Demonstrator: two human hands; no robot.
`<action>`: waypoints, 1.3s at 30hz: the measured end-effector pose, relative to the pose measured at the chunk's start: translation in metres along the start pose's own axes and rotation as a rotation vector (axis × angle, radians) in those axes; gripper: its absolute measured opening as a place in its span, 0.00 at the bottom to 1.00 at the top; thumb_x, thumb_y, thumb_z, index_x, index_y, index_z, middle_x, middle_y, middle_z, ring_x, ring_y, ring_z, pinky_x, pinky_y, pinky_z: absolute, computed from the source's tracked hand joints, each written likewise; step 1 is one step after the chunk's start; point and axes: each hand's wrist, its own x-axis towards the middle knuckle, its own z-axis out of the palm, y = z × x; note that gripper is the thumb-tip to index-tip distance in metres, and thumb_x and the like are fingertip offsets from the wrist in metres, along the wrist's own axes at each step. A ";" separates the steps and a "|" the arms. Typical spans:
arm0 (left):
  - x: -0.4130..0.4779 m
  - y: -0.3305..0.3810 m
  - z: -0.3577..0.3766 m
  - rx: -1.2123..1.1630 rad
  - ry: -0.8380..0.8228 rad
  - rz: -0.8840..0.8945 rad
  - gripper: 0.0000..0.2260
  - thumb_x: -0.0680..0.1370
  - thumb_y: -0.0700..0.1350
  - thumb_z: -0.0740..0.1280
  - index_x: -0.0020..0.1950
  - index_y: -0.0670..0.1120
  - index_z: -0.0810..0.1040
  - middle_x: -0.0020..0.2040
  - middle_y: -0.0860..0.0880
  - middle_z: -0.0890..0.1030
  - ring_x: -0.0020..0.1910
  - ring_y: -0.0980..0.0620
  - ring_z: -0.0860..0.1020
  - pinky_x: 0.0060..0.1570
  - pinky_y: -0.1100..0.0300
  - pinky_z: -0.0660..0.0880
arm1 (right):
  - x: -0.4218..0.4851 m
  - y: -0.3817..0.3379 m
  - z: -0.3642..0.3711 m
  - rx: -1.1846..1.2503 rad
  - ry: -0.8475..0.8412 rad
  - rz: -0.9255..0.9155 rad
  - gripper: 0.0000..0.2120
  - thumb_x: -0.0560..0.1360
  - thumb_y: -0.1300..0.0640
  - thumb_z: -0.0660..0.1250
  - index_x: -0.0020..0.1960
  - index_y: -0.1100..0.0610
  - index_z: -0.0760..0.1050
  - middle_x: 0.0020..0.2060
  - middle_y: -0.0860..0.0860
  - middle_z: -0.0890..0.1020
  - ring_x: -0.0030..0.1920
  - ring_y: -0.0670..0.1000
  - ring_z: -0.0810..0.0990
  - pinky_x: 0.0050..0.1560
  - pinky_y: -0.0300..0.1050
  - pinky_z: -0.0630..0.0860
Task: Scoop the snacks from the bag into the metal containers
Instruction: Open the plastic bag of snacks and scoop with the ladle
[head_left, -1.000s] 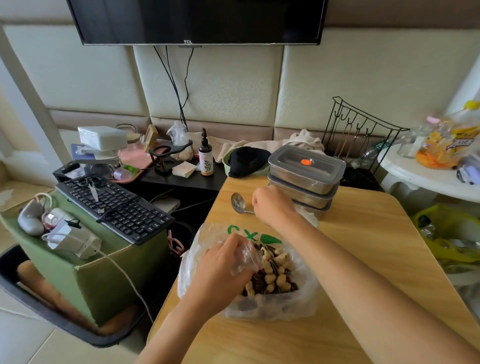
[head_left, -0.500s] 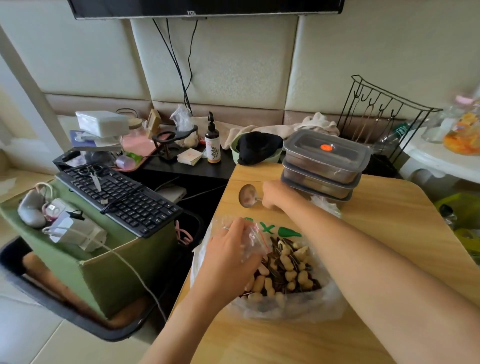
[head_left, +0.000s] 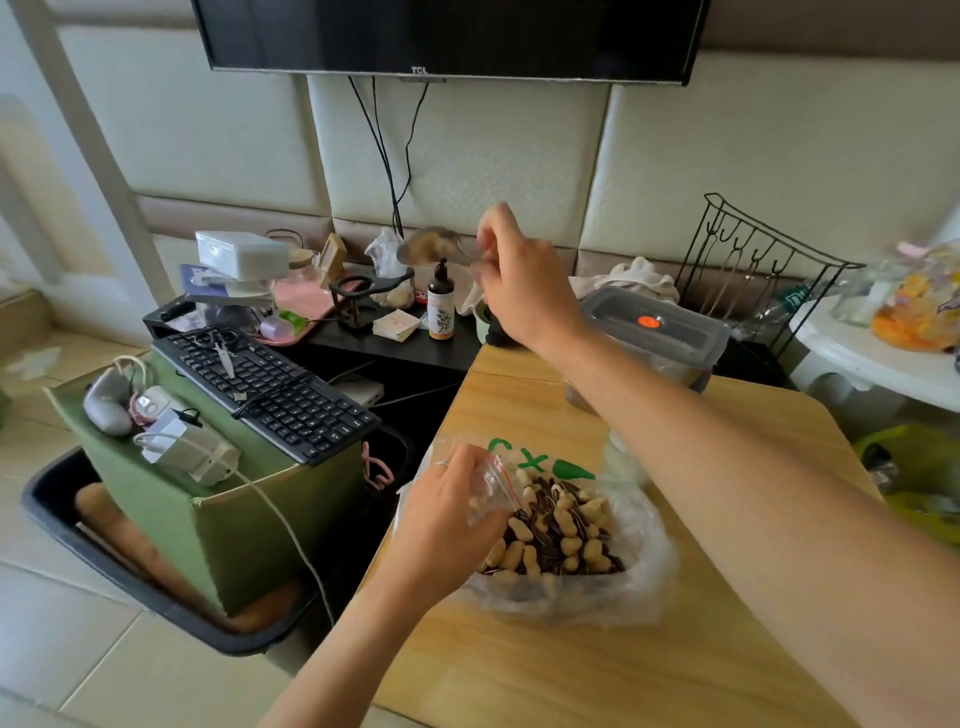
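**Two hands at work: one on the bag, one lifting the spoon**

Our left hand (head_left: 441, 512) pinches the near rim of the clear plastic bag (head_left: 613, 587), fingers closed on the film and holding the mouth open. The bag sits on the wooden table (head_left: 597, 670), and inside it lie the snacks (head_left: 558, 535): peanuts in the shell mixed with striped sunflower seeds. Our right hand (head_left: 519, 280) is raised well above the table's far edge, fingers closed around the handle of a metal spoon (head_left: 431, 244), whose bowl points left and is blurred; it seems to carry something pale, though we cannot tell what. Behind our right forearm stand the metal containers (head_left: 660, 338), stacked at the far side of the table, the top one under a grey lid with an orange dot. A black keyboard (head_left: 270, 389) rests on a green box to the left.
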 end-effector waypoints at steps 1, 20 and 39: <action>-0.002 -0.001 -0.001 -0.004 -0.003 -0.002 0.18 0.78 0.51 0.71 0.65 0.54 0.70 0.56 0.57 0.76 0.57 0.56 0.75 0.57 0.54 0.76 | -0.001 -0.013 -0.015 0.045 -0.014 -0.004 0.06 0.80 0.66 0.67 0.54 0.59 0.72 0.39 0.52 0.82 0.34 0.51 0.83 0.35 0.48 0.81; -0.007 -0.005 0.013 0.219 -0.026 0.038 0.21 0.75 0.52 0.73 0.66 0.50 0.74 0.62 0.53 0.75 0.63 0.49 0.72 0.62 0.50 0.71 | -0.222 -0.018 -0.102 0.590 -0.228 0.743 0.18 0.74 0.42 0.74 0.53 0.56 0.80 0.40 0.56 0.84 0.36 0.51 0.84 0.34 0.38 0.77; -0.010 0.003 0.010 0.260 -0.035 0.106 0.21 0.77 0.61 0.69 0.65 0.52 0.72 0.57 0.55 0.75 0.58 0.51 0.71 0.58 0.54 0.65 | -0.234 0.012 -0.106 -0.204 0.125 0.383 0.14 0.82 0.61 0.63 0.37 0.58 0.70 0.24 0.49 0.74 0.22 0.47 0.74 0.18 0.40 0.63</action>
